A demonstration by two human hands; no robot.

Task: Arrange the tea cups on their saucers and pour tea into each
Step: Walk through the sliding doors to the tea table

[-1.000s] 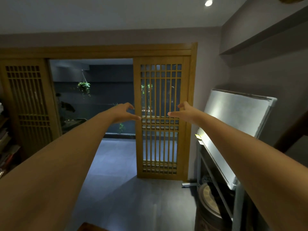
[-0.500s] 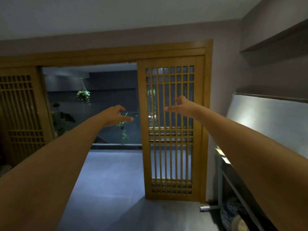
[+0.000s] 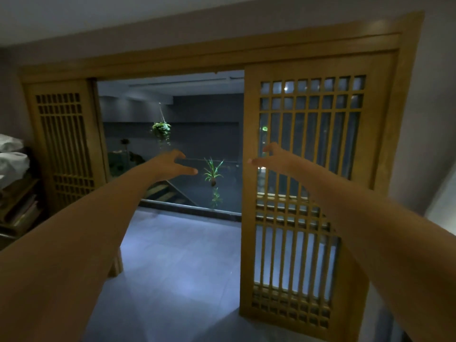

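— Where does the single head-worn view look from?

— From the person's head height, standing indoors, facing forward across the room toward a wide wooden doorway frame; it tilts only slightly downward, taking in ceiling above and pale grey tiled floor below.

— How near is it?

— Both bare forearms stretch out from the lower corners, large at the frame's edges; the left hand and right hand sit well out at centre. The right-hand lattice sliding wooden door stands nearer than the left-hand lattice wooden panel.

— Any second view?

— None; wide-angle bending shows at the edges.
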